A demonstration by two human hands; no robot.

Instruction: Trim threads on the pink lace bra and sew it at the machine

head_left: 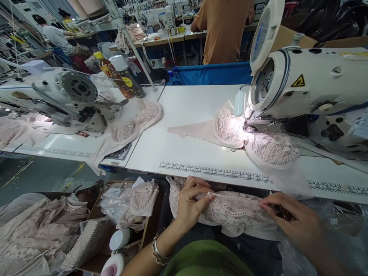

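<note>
A pale pink lace piece [235, 212] stretches between my two hands, over my lap and below the table's front edge. My left hand [191, 201] pinches its upper edge between thumb and fingers. Farther right, my right hand [287, 211] grips the same edge with thumb and fingertips. Above them on the white table [186, 103], a pink lace bra piece [273, 149] lies under the lit needle area of a sewing machine [304, 82]. Its narrow band points left, and its right end hangs over the table edge.
Another sewing machine [71, 96] stands at left beside a second bra piece [123, 130]. Two bottles [126, 74] lean behind it. Below left, a cardboard box [97, 199] holds lace cups and containers beside a lace pile [37, 234]. A person [225, 30] is beyond the table.
</note>
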